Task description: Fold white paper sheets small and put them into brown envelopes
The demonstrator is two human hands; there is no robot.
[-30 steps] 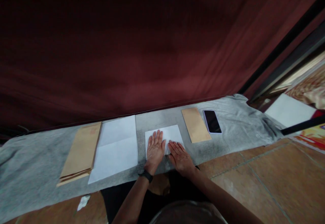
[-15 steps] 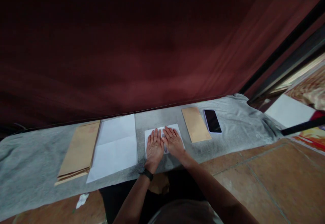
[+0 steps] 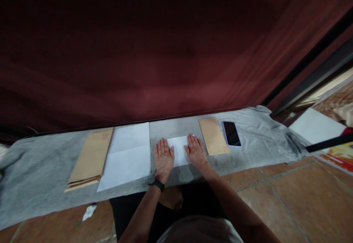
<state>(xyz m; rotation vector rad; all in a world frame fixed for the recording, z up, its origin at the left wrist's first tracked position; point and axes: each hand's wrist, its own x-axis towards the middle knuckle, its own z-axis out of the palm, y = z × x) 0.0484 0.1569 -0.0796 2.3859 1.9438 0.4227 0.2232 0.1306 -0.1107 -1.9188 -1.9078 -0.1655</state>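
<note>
A folded sheet of white paper (image 3: 180,151) lies flat on the grey cloth in front of me. My left hand (image 3: 164,157) rests flat over its left end, fingers pointing away from me and a dark band on the wrist. Over the right end lies my right hand (image 3: 196,151), palm down with the fingers stretched. Both hands press on the paper without gripping it, and its middle shows between them. Just right of my right hand is a brown envelope (image 3: 214,136). Larger white sheets (image 3: 128,154) with a crease across them lie to the left.
A stack of brown envelopes (image 3: 91,156) lies left of the white sheets. A phone (image 3: 231,133) sits at the right on the grey cloth (image 3: 256,140). Behind rises a dark red curtain-like surface (image 3: 154,70). A crumpled white scrap (image 3: 89,212) is on the tiled floor.
My hands have slid apart from the middle of the folded paper, the left one to its left end and the right one to its right end. The camera view has shifted slightly.
</note>
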